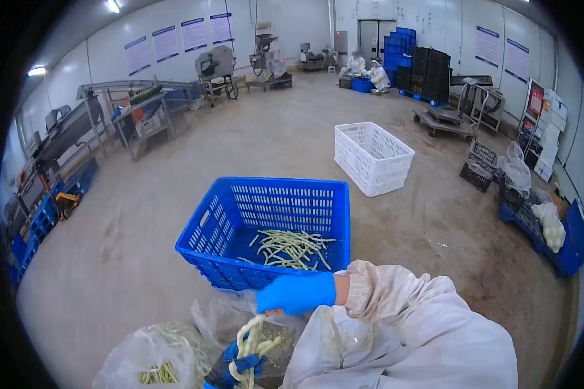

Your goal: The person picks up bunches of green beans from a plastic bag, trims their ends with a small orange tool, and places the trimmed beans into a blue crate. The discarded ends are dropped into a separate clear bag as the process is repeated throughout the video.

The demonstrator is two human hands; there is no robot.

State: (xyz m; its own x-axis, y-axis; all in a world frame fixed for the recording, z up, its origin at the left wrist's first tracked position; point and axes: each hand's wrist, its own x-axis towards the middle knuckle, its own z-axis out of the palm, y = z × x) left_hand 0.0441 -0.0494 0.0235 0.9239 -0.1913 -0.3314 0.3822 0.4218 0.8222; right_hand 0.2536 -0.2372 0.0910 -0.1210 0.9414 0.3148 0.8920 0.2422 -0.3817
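Gloved in dark blue, my left hand (229, 368) is closed around a bunch of long pale green beans (252, 347) at the bottom of the view. Just above it is my right hand (295, 295) in a bright blue glove, its fingers curled shut. A small orange-brown piece (274, 312) shows under those fingers, too little of it to name, and one bean's end reaches up to them. Beyond my right hand stands a blue slatted crate (204, 249) with loose green beans (292, 246) on its floor. An open clear plastic bag (136, 356) holding more beans lies left of my left hand.
A white crate (373, 162) stands on the floor ahead. Metal machines (217, 68) and a conveyor (71, 133) line the left side. Two people (376, 76) crouch by stacked blue crates (399, 48) at the back. Carts (444, 120) and a loaded blue pallet (532, 230) are on the right.
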